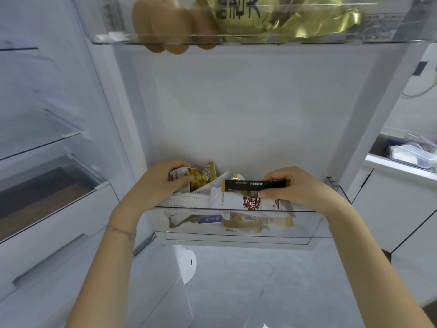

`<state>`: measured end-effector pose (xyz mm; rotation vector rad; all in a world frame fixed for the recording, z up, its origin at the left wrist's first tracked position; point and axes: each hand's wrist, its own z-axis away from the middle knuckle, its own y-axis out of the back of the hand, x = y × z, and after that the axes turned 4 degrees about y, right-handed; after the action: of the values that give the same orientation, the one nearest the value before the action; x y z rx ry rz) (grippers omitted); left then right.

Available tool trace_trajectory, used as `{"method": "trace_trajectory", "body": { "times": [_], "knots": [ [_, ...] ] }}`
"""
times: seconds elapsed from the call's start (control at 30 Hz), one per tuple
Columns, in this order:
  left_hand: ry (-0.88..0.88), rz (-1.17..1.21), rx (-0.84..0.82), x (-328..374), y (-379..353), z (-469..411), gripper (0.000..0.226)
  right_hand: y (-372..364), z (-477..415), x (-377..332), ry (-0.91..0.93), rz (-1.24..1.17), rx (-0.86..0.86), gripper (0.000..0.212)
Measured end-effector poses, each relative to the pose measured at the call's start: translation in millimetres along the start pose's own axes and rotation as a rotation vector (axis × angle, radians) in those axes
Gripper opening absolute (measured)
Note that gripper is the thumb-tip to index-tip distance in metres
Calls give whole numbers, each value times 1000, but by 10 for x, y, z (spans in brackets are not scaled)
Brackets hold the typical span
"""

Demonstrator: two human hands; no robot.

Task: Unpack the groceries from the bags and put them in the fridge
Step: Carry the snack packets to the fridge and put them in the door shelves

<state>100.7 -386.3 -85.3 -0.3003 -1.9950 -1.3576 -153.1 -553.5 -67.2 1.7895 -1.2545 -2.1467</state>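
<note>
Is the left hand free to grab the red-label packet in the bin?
Probably not: the left hand grips a yellow packet, and the right hand holds a black packet over the red-label packet.

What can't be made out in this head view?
Head view:
Gold foil bag on upper door shelf: cut by top edge, blurred.
Pouches low in clear plastic door bin: hidden under others.
Print on thin black packet in right hand: too small.
Grocery bags: out of frame.
</note>
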Motion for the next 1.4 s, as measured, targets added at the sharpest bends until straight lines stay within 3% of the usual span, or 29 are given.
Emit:
{"method": "trace_trajectory", "body": {
  "times": [0.23,0.4,0.63,0.83,1.23,1.4],
  "knots": [
    [20,62,13,58,-25,8,9,109,15,111,-95,-139,117,11],
    [37,11,48,75,-52,27,16,142,72,194,-85,-32,131,13],
    [-39,-13,217,231,-173,136,29,111,30,232,-80,168,155,14],
    [-96,-114,238,326,-278,192,35,56,60,288,-140,178,199,21],
    [-311,-218,198,526,-531,231,57,-64,697,70,126,390,650,53],
    [-415,-231,166,798,-796,204,61,-73,1096,170,51,557,739,62]
  ]
}}
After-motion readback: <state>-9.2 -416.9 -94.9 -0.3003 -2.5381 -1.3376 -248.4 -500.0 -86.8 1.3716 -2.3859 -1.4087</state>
